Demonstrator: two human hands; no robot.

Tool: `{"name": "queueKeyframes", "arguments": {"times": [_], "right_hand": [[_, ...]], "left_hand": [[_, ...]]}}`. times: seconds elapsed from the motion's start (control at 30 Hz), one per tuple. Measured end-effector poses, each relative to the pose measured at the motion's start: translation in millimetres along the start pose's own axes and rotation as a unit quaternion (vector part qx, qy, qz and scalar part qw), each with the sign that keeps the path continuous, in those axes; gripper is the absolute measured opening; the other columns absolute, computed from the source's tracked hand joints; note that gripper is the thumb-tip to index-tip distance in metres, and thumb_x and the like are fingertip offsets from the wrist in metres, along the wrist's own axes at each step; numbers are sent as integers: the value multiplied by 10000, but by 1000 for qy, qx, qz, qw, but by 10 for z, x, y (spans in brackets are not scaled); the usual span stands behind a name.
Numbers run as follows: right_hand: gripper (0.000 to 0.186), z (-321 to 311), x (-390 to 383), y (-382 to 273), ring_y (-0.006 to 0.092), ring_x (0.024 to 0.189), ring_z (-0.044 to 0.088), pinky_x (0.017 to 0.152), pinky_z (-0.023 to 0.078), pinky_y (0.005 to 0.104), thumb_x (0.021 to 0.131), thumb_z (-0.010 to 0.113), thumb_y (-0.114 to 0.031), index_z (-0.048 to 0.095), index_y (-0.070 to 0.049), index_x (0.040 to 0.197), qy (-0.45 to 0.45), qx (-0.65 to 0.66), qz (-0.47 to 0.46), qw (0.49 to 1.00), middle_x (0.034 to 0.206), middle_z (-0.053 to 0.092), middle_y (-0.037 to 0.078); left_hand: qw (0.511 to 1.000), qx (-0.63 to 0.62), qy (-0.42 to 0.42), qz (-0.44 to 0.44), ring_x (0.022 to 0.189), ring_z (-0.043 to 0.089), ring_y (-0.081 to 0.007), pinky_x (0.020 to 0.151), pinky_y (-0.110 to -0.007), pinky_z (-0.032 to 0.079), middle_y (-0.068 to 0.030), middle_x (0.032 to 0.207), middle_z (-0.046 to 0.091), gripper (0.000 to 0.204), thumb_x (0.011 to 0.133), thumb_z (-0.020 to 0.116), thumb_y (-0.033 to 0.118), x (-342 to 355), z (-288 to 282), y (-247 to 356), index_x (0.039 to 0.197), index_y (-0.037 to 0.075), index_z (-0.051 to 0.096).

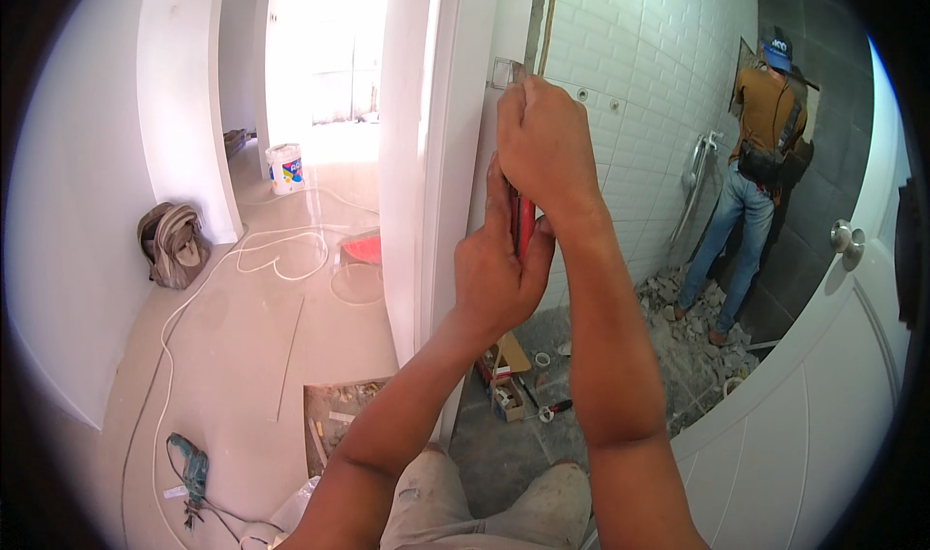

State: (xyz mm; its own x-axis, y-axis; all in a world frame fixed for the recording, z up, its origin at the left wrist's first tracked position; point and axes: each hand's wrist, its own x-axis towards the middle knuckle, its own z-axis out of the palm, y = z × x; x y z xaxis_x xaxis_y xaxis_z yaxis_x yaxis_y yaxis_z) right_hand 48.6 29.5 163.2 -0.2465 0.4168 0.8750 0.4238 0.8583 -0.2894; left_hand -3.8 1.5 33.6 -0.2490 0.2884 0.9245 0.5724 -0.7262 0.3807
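My left hand (496, 271) is closed around a slim red-handled tool (526, 226), held upright against the door frame. Its kind cannot be made out, because my fingers cover most of it. Just above, my right hand (547, 138) is closed with its fingertips bunched at the frame's edge. Beside those fingertips sits a small square metal plate (503, 73) on the white door frame (463, 95). Whatever the right fingers pinch is hidden behind the hand.
A co-worker (765, 114) stands among rubble (668, 303) by the dark wall. A white door (804, 434) with a round knob (847, 244) stands at right. Below me lies an open cardboard box (506, 395). Leftward are a green power tool (191, 468), a white cord (172, 356) and a backpack (172, 245).
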Motion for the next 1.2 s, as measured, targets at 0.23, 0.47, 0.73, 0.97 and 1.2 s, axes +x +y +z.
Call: {"name": "queueKeyframes", "arguments": {"times": [0.23,0.47,0.73,0.97,1.2], "right_hand": [[349,9,-1,-24,475,760,709,728,586,520,996,494,-188,666,94,885,0,-1,31,1000,785,686,320],[317,2,-40,-24,450,686,713,615,596,478,994,502,-151,661,82,848,22,4,-9,1000,719,675,301],[331,18,-26,40,440,653,710,583,595,459,988,509,-144,652,80,792,49,8,-56,997,688,666,290],[342,-31,-30,-2,449,669,710,613,598,467,979,513,-156,665,95,803,25,22,-15,999,689,669,292],[352,-14,-44,20,439,655,710,619,607,465,973,523,-158,674,96,781,31,12,-41,999,707,676,294]], "left_hand": [[1000,2,-2,0,744,717,-433,627,-452,550,-267,926,712,804,941,609,147,2,-17,29,1567,-105,172],[1000,-13,5,25,738,718,-431,613,-459,550,-269,948,714,816,928,614,119,17,-21,10,1567,-104,159],[1000,-9,6,28,747,723,-427,618,-444,559,-280,978,712,820,917,626,106,18,10,6,1561,-116,170],[1000,-11,7,16,738,726,-421,611,-444,563,-288,982,713,824,920,626,123,19,26,16,1559,-127,168],[1000,-7,13,15,700,722,-412,595,-446,565,-272,932,718,839,925,626,162,35,35,28,1560,-126,160]]}}
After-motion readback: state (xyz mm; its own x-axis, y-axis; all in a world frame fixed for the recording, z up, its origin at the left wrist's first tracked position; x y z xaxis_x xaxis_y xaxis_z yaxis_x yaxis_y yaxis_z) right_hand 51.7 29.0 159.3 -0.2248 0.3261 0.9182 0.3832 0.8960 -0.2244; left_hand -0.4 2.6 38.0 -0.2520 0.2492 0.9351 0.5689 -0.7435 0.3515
